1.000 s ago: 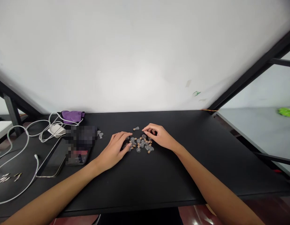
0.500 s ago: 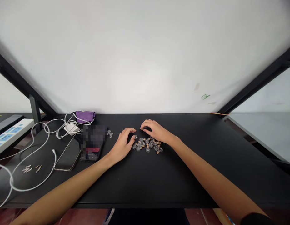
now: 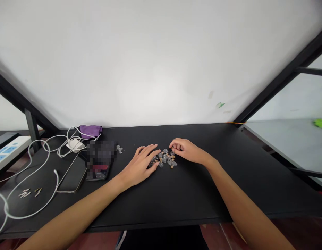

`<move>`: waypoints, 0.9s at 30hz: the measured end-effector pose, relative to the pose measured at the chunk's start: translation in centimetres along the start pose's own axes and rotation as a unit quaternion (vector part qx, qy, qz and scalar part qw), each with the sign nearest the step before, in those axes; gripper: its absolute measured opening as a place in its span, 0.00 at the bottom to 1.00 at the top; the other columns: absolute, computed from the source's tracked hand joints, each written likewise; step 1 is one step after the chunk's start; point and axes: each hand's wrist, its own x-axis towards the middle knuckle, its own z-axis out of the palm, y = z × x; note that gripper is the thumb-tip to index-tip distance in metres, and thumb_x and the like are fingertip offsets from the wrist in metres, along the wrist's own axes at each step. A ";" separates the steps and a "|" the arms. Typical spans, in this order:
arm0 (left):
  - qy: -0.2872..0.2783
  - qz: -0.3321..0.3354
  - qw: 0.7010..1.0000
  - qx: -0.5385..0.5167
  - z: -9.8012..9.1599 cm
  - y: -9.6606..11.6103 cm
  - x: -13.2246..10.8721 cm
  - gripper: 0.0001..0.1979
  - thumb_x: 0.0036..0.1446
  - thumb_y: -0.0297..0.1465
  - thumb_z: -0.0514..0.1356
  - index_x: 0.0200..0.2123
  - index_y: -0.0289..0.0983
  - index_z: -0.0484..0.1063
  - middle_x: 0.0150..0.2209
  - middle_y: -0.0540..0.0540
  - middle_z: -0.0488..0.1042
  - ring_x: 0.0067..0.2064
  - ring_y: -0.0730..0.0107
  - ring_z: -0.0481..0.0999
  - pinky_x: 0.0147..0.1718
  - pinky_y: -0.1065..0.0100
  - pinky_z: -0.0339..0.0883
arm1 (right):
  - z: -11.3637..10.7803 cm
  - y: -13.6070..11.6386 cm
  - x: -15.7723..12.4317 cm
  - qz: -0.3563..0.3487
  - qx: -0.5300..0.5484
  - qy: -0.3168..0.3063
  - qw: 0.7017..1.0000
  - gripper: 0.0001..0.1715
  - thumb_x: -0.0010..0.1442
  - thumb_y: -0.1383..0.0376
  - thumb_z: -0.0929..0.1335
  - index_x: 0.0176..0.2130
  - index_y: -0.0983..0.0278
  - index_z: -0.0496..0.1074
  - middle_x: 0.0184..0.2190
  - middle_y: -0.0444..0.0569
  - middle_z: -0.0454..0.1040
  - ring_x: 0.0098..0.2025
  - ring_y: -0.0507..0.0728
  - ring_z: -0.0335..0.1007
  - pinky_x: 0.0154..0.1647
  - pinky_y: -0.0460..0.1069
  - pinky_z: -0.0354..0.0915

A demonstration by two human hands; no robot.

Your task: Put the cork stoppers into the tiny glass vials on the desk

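Observation:
A pile of tiny clear glass bottles with cork stoppers (image 3: pixel 164 159) lies on the black table (image 3: pixel 161 194). My left hand (image 3: pixel 140 165) rests over the pile's left side, its fingers stretched out and apart, partly covering some bottles. At the far right edge of the heap is my right hand (image 3: pixel 185 150), fingers curled in toward the thumb. Its fingertips are close to a bottle, and whatever lies between them is hidden. Two small clear pieces (image 3: pixel 119 149) sit apart, to the left beyond my left hand.
Left of my arm lie a phone with a lit screen (image 3: pixel 98 172), another phone (image 3: pixel 72 177), a white cable (image 3: pixel 50 205) with a charger (image 3: pixel 75 145), a purple cloth item (image 3: pixel 90 131), several small metal bits (image 3: pixel 25 193) and a power strip (image 3: pixel 12 149). A white wall (image 3: pixel 155 62) stands behind.
My left hand has spread its fingers and come down over the pile's left part. My right hand has shifted right relative to the bottles, its fingers more curled. The view has turned slightly right.

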 end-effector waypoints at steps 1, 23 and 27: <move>0.003 -0.006 1.000 0.011 0.1 0.1 0.1 0.23 0.73 0.38 0.52 0.68 0.46 0.60 0.72 0.42 0.59 0.72 0.55 0.59 0.71 0.47 0.51 | -0.1 0.0 -0.1 0.006 -0.001 -0.010 1.000 0.11 0.67 0.59 0.66 0.41 0.61 0.76 0.32 0.45 0.71 0.30 0.54 0.66 0.32 0.50 0.65; 0.042 -0.015 0.999 0.016 1.5 -0.3 -0.2 0.22 0.75 0.35 0.47 0.67 0.36 0.59 0.69 0.36 0.63 0.71 0.55 0.62 0.70 0.49 0.60 | 9.3 -4.7 0.5 0.033 -0.013 0.116 0.993 0.33 0.76 0.51 0.53 0.68 0.62 0.67 0.70 0.56 0.63 0.74 0.62 0.53 0.75 0.64 0.51; 0.070 -0.039 0.997 0.017 1.8 -0.9 -0.3 0.22 0.75 0.30 0.43 0.66 0.32 0.61 0.67 0.33 0.66 0.70 0.56 0.65 0.69 0.49 0.61 | 10.7 -5.8 2.2 0.037 -0.012 0.122 0.992 0.35 0.76 0.53 0.51 0.68 0.67 0.66 0.70 0.59 0.63 0.74 0.63 0.53 0.76 0.65 0.50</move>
